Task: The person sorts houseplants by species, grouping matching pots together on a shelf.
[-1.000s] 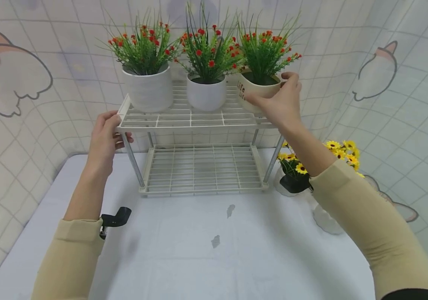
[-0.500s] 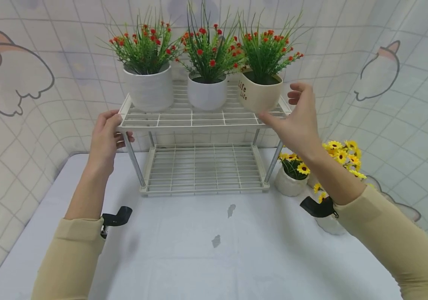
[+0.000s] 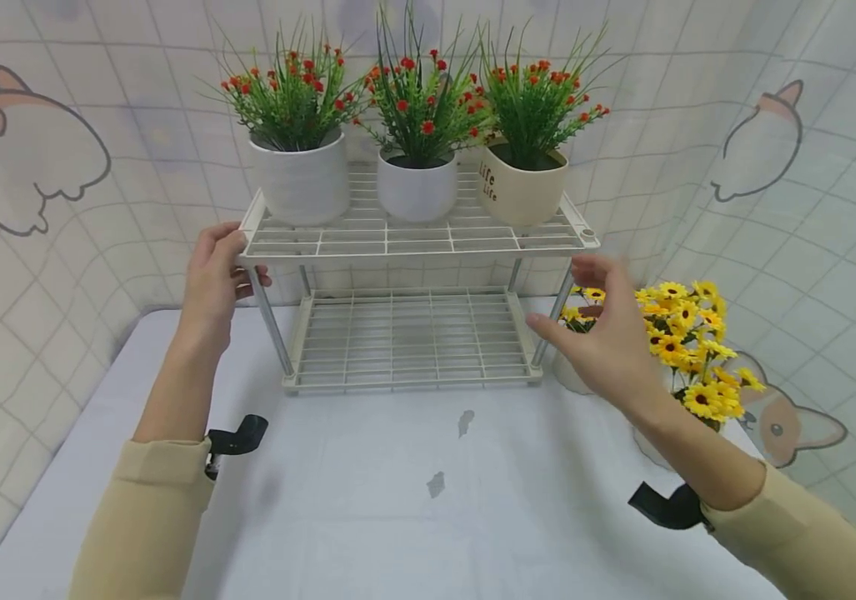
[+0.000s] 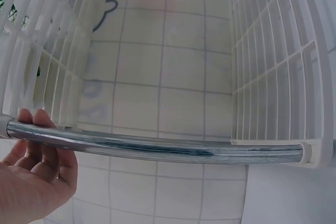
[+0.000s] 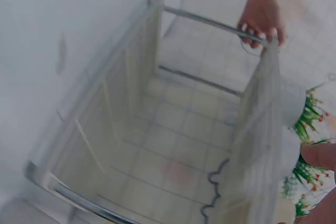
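**Left hand on rack corner, right hand free beside it**

On the white table point(image 3: 367, 517), toward its back edge, stands a two-tier wire rack point(image 3: 412, 237). Left hand point(image 3: 212, 279) grips the front-left corner of the top shelf, fingers curled round the rim where the chrome post point(image 3: 272, 321) meets it. Left wrist view confirms: fingertips point(image 4: 32, 120) wrap over the post point(image 4: 157, 149) right at the shelf end.

Right hand point(image 3: 608, 333) holds nothing. Fingers spread and relaxed, thumb apart, hovering just off the rack's front-right post point(image 3: 553, 315), below the top shelf's right corner. No contact visible. It sits in front of the sunflower pot point(image 3: 573, 371) on the table's right side; a bigger sunflower bunch point(image 3: 690, 350) is just right of the wrist. Right wrist view is blurred; it shows the rack frame point(image 5: 157, 114) and the left hand point(image 5: 262, 17) on the far corner, little else.

Top shelf load, left to right:
- white ribbed pot point(image 3: 300, 179), red-flowered plant, left end
- smaller white pot point(image 3: 417, 185), middle, near the back
- cream pot point(image 3: 521, 190) with "Life" lettering, right end, close to the front edge, upright

Pots are close together, foliage overlapping. Lower shelf point(image 3: 408, 337) carries nothing visible. Both sleeves are beige, with black clips at the wrists.
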Demonstrator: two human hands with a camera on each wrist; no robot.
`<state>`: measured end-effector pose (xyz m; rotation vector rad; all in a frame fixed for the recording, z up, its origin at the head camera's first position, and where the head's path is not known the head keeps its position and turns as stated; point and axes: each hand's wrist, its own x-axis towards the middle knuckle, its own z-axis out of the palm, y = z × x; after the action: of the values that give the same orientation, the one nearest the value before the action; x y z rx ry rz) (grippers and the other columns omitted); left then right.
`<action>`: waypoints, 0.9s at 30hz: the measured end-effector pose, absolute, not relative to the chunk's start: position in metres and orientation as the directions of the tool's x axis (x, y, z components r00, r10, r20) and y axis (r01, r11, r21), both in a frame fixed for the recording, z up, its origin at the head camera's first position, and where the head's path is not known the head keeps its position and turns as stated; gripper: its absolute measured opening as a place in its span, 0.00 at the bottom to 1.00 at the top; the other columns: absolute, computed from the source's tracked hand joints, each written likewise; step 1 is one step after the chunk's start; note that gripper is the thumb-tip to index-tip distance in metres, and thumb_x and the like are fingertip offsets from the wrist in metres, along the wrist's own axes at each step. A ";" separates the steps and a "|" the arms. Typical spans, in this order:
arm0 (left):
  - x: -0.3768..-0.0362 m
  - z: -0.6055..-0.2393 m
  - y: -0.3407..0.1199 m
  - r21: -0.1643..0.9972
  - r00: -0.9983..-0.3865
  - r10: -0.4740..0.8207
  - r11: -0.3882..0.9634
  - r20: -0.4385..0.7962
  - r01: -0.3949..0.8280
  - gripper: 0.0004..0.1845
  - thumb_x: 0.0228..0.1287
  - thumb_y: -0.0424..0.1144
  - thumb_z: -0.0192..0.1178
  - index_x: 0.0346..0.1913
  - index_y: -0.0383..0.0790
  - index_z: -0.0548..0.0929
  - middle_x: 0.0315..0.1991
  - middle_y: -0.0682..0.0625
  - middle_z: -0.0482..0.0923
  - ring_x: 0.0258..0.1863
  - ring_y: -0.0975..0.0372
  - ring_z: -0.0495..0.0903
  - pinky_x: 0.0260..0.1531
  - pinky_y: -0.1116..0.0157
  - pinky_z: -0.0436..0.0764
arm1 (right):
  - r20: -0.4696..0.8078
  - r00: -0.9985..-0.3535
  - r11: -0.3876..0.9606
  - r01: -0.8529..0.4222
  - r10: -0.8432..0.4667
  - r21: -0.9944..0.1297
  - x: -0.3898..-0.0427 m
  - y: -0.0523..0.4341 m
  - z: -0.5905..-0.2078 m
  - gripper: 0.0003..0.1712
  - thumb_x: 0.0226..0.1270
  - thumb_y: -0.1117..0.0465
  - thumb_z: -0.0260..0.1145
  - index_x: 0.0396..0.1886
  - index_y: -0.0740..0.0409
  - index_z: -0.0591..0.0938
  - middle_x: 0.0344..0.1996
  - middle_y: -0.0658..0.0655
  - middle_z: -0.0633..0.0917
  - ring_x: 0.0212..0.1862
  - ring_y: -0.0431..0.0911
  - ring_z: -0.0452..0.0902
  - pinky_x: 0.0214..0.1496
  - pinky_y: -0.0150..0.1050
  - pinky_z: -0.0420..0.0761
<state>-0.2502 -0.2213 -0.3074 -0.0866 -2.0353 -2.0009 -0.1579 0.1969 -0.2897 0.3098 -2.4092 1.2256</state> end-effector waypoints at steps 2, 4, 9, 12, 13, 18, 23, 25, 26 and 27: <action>-0.249 -0.308 -0.221 0.969 -0.957 -0.154 0.038 0.246 0.243 0.23 0.80 0.51 0.48 0.69 0.46 0.67 0.47 0.49 0.77 0.33 0.60 0.78 0.42 0.63 0.75 | 0.443 -0.896 0.575 -0.371 -0.016 -0.729 -0.150 0.199 -0.304 0.42 0.65 0.61 0.76 0.72 0.65 0.64 0.65 0.60 0.71 0.65 0.52 0.66 0.60 0.45 0.70; -0.248 -0.308 -0.221 0.968 -0.956 -0.150 0.044 0.250 0.246 0.23 0.80 0.51 0.48 0.70 0.45 0.67 0.47 0.49 0.77 0.32 0.60 0.79 0.42 0.63 0.75 | 0.420 -0.907 0.555 -0.359 -0.019 -0.750 -0.143 0.202 -0.317 0.41 0.66 0.61 0.75 0.71 0.65 0.64 0.64 0.60 0.72 0.64 0.51 0.66 0.59 0.41 0.69; -0.248 -0.308 -0.223 0.965 -0.955 -0.143 0.050 0.260 0.256 0.25 0.80 0.52 0.48 0.71 0.44 0.66 0.48 0.49 0.77 0.33 0.60 0.78 0.42 0.63 0.75 | 0.320 -0.947 0.508 -0.271 0.009 -0.817 -0.128 0.211 -0.345 0.38 0.70 0.57 0.73 0.71 0.63 0.64 0.64 0.58 0.70 0.64 0.50 0.65 0.58 0.34 0.70; -0.249 -0.307 -0.224 0.963 -0.953 -0.141 0.039 0.269 0.266 0.25 0.80 0.51 0.48 0.71 0.43 0.66 0.49 0.49 0.76 0.34 0.60 0.78 0.42 0.63 0.75 | 0.226 -0.973 0.483 -0.177 0.045 -0.858 -0.123 0.218 -0.359 0.37 0.73 0.53 0.70 0.71 0.62 0.64 0.64 0.58 0.69 0.65 0.49 0.65 0.55 0.28 0.72; -0.249 -0.307 -0.223 0.963 -0.952 -0.142 0.042 0.271 0.267 0.25 0.80 0.52 0.48 0.71 0.43 0.66 0.49 0.49 0.76 0.34 0.59 0.78 0.42 0.63 0.75 | 0.196 -0.979 0.474 -0.145 0.060 -0.868 -0.121 0.221 -0.364 0.37 0.73 0.51 0.70 0.72 0.61 0.64 0.64 0.58 0.69 0.65 0.49 0.65 0.54 0.26 0.72; -0.250 -0.306 -0.221 0.962 -0.951 -0.150 0.085 0.270 0.259 0.26 0.80 0.52 0.46 0.72 0.44 0.66 0.48 0.50 0.77 0.34 0.59 0.78 0.43 0.62 0.74 | 0.092 -0.986 0.447 -0.020 0.140 -0.894 -0.113 0.235 -0.387 0.36 0.75 0.52 0.67 0.72 0.63 0.62 0.65 0.61 0.69 0.65 0.50 0.65 0.53 0.24 0.70; -0.248 -0.306 -0.220 0.959 -0.949 -0.162 0.125 0.272 0.254 0.26 0.81 0.53 0.45 0.73 0.44 0.65 0.48 0.51 0.76 0.34 0.61 0.79 0.43 0.63 0.75 | -0.003 -0.979 0.402 0.087 0.203 -0.912 -0.105 0.244 -0.407 0.36 0.77 0.54 0.65 0.72 0.66 0.60 0.64 0.63 0.68 0.64 0.50 0.66 0.51 0.21 0.70; -0.247 -0.306 -0.220 0.958 -0.947 -0.167 0.133 0.275 0.254 0.26 0.81 0.53 0.45 0.72 0.44 0.66 0.49 0.50 0.76 0.34 0.62 0.79 0.42 0.64 0.75 | -0.044 -0.972 0.373 0.130 0.230 -0.919 -0.102 0.248 -0.413 0.36 0.77 0.54 0.65 0.72 0.66 0.60 0.64 0.62 0.68 0.63 0.48 0.66 0.49 0.21 0.72; -0.247 -0.305 -0.220 0.958 -0.947 -0.168 0.135 0.275 0.254 0.25 0.81 0.53 0.45 0.72 0.44 0.66 0.49 0.50 0.76 0.33 0.62 0.79 0.42 0.64 0.76 | -0.062 -0.968 0.361 0.150 0.245 -0.920 -0.101 0.249 -0.417 0.36 0.77 0.54 0.65 0.72 0.66 0.60 0.64 0.62 0.68 0.62 0.46 0.67 0.48 0.21 0.72; -0.248 -0.305 -0.220 0.959 -0.947 -0.170 0.127 0.273 0.254 0.25 0.81 0.53 0.46 0.72 0.44 0.66 0.49 0.50 0.76 0.33 0.62 0.79 0.41 0.64 0.76 | -0.074 -0.963 0.345 0.164 0.258 -0.924 -0.099 0.251 -0.420 0.35 0.77 0.54 0.65 0.72 0.65 0.60 0.64 0.61 0.69 0.61 0.45 0.67 0.48 0.22 0.73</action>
<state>-0.2476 -0.2204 -0.3053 -0.0821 -2.0940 -1.8857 -0.0993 0.2511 -0.4196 -0.3944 -2.5057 1.7059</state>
